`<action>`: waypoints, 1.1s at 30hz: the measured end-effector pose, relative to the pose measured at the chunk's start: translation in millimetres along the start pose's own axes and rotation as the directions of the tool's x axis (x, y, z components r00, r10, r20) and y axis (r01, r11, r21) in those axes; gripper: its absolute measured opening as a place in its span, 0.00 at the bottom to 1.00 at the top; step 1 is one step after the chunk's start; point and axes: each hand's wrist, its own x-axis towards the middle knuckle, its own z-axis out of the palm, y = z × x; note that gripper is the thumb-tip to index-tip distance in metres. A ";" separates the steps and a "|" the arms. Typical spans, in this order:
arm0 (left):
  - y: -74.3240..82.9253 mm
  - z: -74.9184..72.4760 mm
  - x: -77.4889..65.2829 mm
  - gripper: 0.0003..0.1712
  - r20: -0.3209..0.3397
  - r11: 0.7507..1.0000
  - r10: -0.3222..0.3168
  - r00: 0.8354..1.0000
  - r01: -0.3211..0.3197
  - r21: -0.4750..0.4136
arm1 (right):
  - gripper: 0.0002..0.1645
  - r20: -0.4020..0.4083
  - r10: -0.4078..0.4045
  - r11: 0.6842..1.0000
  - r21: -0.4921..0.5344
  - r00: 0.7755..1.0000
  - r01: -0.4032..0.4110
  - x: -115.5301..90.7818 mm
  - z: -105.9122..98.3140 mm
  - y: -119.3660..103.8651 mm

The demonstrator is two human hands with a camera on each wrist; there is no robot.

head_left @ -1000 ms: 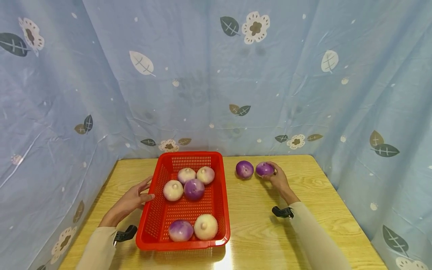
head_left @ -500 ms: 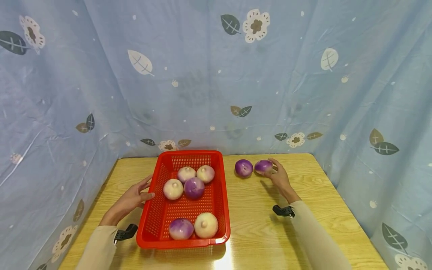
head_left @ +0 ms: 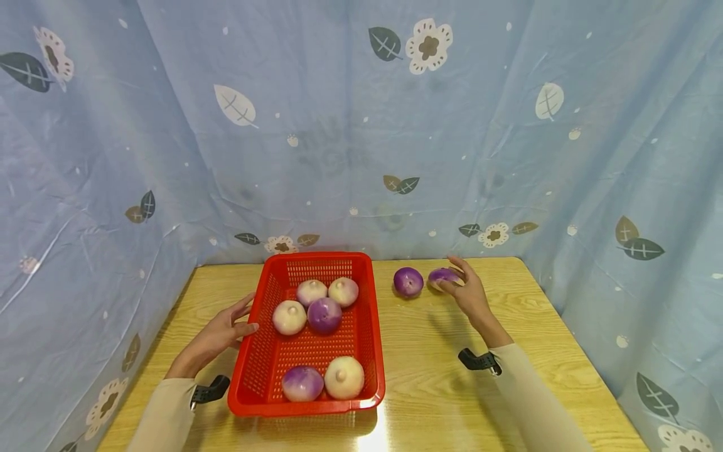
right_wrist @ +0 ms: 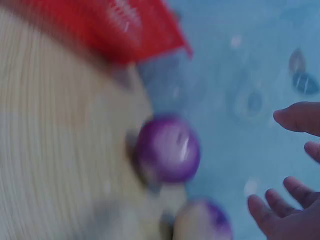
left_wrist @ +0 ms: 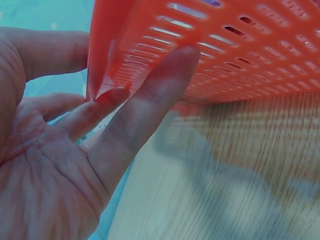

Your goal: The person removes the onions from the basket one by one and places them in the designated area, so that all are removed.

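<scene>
text | blue curtain [head_left: 316, 63]: faint grey lettering [head_left: 333, 150], too blurred to read | otherwise none legible

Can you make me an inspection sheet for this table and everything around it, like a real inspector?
Surface: light wood-grain table, shiny near the front.
Job's things: red basket with six round vegetables, white to purple; two purplish ones on the table, right of the basket.
Clutter: nothing seen.
Left hand: holds the basket's left side.
Right hand: fingers spread by the farther-right vegetable, not gripping it.
Cables: nothing seen.
Surroundings: blue leaf-and-flower curtain.
</scene>
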 end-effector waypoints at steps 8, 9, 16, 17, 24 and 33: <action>1.1 0.0 -0.3 0.48 0.002 1.000 -0.003 1.000 0.003 0.008 | 0.38 0.053 -0.119 0.990 0.086 0.991 0.115 -21.2 16.1 -51.5; 1.4 0.0 -0.3 0.47 0.005 1.000 -0.003 1.000 0.003 0.008 | 0.38 0.063 -0.133 0.987 0.096 0.989 0.126 -23.3 17.9 -57.0; 3.4 0.0 -0.3 0.48 0.007 1.000 -0.009 1.000 0.009 -0.003 | 0.36 0.141 -0.201 0.973 0.143 0.969 0.181 -34.3 27.9 -84.9; 3.8 0.0 -0.3 0.48 0.005 1.000 -0.010 1.000 0.010 -0.002 | 0.36 0.152 -0.212 0.970 0.153 0.965 0.189 -35.4 29.6 -87.7; 4.6 0.0 -0.2 0.47 -0.012 1.000 -0.017 1.000 0.017 0.018 | 0.38 0.252 -0.244 0.955 0.229 0.937 0.187 -43.9 44.8 -100.4; 1.0 0.0 1.0 0.47 -0.009 0.999 -0.027 1.000 0.027 0.022 | 0.38 0.362 -0.261 0.956 0.228 0.895 0.186 -61.9 66.8 -110.2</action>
